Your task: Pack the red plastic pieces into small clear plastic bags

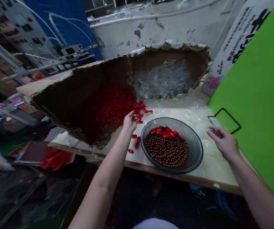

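The left hand [130, 121] is held out at the very edge of a heap of glossy red oblong beads [116, 105], its fingers loosely curled; whether any bead is gripped cannot be told. The heap is backed by a torn cardboard box [103, 71], and more red ones are scattered just beside and below that hand. Farther off, up and to its right, clear plastic pieces [163, 79] are piled.

And over to the right hand [219, 138]: raised past the basin's right side, fingers bent towards the thumb, its grip too blurred to be read. Between both hands the grey basin [195, 151] is set on the table [213, 171], filled with round brown beads [167, 151], topped on the far side by red oblong ones.
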`<move>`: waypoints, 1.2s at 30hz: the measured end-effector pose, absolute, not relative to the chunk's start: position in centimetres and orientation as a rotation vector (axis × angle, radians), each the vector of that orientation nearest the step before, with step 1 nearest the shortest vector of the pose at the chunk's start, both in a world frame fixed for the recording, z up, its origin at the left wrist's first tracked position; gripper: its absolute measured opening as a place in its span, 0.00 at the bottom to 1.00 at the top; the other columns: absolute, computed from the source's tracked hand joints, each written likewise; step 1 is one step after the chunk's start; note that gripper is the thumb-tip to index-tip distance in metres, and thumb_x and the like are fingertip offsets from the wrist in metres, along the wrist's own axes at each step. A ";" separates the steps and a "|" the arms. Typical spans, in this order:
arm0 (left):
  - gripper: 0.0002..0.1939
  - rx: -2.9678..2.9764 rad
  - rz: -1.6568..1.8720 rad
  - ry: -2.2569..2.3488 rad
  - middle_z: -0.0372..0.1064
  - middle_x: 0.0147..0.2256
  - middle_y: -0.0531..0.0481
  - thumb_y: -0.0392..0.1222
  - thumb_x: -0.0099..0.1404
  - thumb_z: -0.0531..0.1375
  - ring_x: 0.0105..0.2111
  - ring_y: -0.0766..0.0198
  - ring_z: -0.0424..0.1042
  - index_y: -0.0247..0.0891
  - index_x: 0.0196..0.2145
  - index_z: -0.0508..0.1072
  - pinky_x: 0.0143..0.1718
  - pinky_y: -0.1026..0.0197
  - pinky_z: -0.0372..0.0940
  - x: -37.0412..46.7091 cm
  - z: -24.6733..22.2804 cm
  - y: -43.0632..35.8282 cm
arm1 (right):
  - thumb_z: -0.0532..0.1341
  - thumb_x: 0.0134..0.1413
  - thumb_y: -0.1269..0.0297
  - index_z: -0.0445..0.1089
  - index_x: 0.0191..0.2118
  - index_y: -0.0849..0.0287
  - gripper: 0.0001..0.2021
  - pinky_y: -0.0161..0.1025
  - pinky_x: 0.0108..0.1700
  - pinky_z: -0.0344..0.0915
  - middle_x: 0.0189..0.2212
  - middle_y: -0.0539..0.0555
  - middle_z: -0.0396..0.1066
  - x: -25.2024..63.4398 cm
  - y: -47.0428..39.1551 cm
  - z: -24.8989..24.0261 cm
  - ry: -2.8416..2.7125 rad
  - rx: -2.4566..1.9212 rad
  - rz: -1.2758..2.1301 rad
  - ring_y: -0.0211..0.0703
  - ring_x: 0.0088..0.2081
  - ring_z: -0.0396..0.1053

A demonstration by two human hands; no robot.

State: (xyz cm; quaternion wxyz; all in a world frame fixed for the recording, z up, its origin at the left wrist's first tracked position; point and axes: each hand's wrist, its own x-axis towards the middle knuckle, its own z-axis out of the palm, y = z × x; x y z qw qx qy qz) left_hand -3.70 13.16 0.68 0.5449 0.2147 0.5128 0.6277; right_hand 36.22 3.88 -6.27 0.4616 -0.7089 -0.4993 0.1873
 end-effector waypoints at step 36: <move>0.15 1.358 1.285 1.211 0.73 0.41 0.44 0.33 0.59 0.56 0.40 0.62 0.73 0.36 0.44 0.72 0.45 0.58 0.67 2.7 -3.8 4.2 | 0.54 0.53 0.80 0.73 0.31 0.66 0.11 0.41 0.37 0.65 0.34 0.67 0.74 22.2 4.5 -3.1 -2.901 -1.635 0.218 0.51 0.38 0.73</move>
